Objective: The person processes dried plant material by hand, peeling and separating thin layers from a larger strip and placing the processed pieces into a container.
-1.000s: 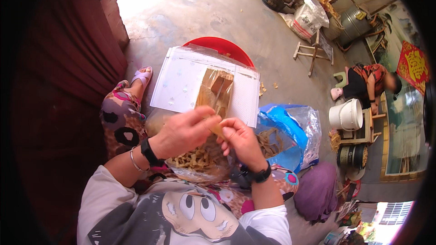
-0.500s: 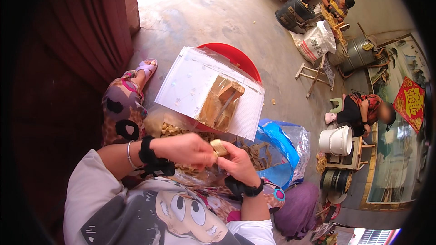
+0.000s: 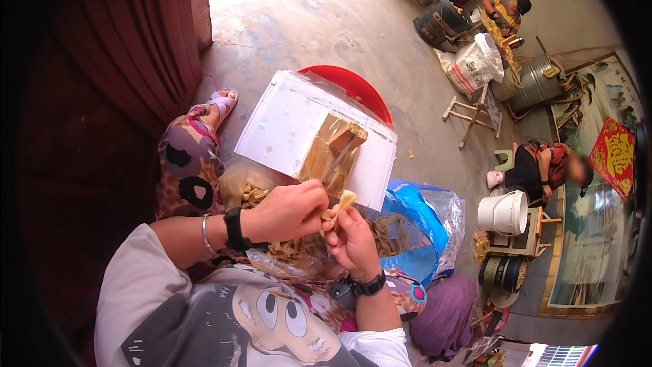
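Above my lap, my right hand (image 3: 352, 241) grips a pale yellow folded strip (image 3: 346, 200), whose flared end stands up past the fingertips. My left hand (image 3: 292, 211) is closed, with thumb and fingers pinched at the strip's lower part; the exact grip is partly hidden. Just beyond the hands lies a white board (image 3: 275, 122). A wooden block (image 3: 333, 146) with a metal blade across it sits on the board under clear plastic. Loose yellowish strips (image 3: 288, 250) lie below my hands, and duller brown strips (image 3: 390, 234) lie to the right.
Under the board shows a red basin (image 3: 356, 88). A blue plastic bag (image 3: 424, 214) is at the right. Farther right, a person sits beside a white bucket (image 3: 501, 212); another person works near a white sack (image 3: 472, 64), a dark bin (image 3: 441, 20) and a wooden stool (image 3: 475, 115).
The strip has turned more upright and opened out at its top end. My right hand has rotated, fingers now pointing up, and my left hand has risen slightly beside it.
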`<action>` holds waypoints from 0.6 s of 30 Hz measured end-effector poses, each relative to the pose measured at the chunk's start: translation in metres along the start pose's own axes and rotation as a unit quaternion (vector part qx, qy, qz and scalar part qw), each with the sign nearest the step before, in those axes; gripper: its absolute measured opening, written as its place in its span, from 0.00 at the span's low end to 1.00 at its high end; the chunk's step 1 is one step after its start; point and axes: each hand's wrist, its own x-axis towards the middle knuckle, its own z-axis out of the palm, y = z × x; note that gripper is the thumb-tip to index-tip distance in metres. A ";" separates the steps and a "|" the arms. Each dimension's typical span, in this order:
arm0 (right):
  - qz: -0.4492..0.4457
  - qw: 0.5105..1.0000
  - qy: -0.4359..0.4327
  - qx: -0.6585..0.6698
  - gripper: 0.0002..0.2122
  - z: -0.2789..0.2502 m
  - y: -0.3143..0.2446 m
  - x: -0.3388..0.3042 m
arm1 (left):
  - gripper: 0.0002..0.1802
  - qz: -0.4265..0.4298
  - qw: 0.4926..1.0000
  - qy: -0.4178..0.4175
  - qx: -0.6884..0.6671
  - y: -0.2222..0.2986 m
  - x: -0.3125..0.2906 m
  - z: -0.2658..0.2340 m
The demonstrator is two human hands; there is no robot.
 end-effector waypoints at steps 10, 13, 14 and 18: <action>-0.027 0.966 0.034 -0.255 0.12 0.015 -0.007 -0.003 | 0.11 0.001 0.992 -0.110 0.058 -0.011 -0.003 0.000; -0.246 0.826 0.002 -0.507 0.11 -0.001 0.009 0.004 | 0.11 0.002 0.987 -0.139 0.083 -0.010 -0.005 0.000; -0.280 0.793 0.006 -0.541 0.10 -0.005 0.011 0.004 | 0.11 0.001 0.984 -0.146 0.099 -0.010 -0.004 0.000; -0.127 0.951 -0.033 -0.279 0.11 -0.001 0.006 0.001 | 0.08 0.056 0.993 -0.031 0.095 -0.016 0.002 -0.003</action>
